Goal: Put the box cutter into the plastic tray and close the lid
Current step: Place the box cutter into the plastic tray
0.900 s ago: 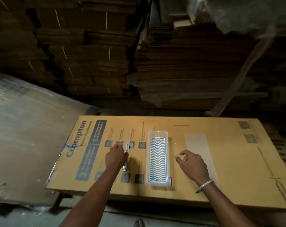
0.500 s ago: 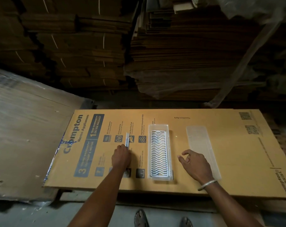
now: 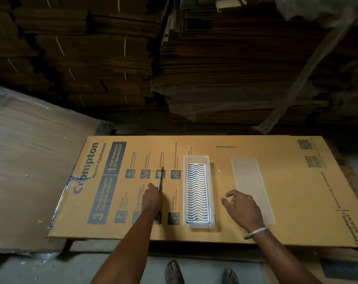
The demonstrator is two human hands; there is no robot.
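Observation:
A slim box cutter (image 3: 160, 179) points away from me, its near end gripped in my left hand (image 3: 152, 198) just above the printed cardboard sheet (image 3: 276, 181). To its right stands a clear plastic tray (image 3: 196, 158) with a white wavy grid insert (image 3: 196, 193) inside; it holds nothing else. The translucent lid (image 3: 249, 181) lies flat on the cardboard to the right of the tray. My right hand (image 3: 240, 208) hovers between tray and lid with curled, parted fingers, holding nothing. A metal bangle sits on that wrist.
Tall stacks of flattened cartons (image 3: 225, 68) rise behind the sheet. A plastic-wrapped bundle (image 3: 26, 160) lies to the left. My sandalled feet (image 3: 174, 272) stand on the concrete floor at the sheet's near edge.
My left hand has closed on the box cutter and tipped it onto its edge, off its flat rest. My right hand stays between tray and lid. The camera view has tilted down.

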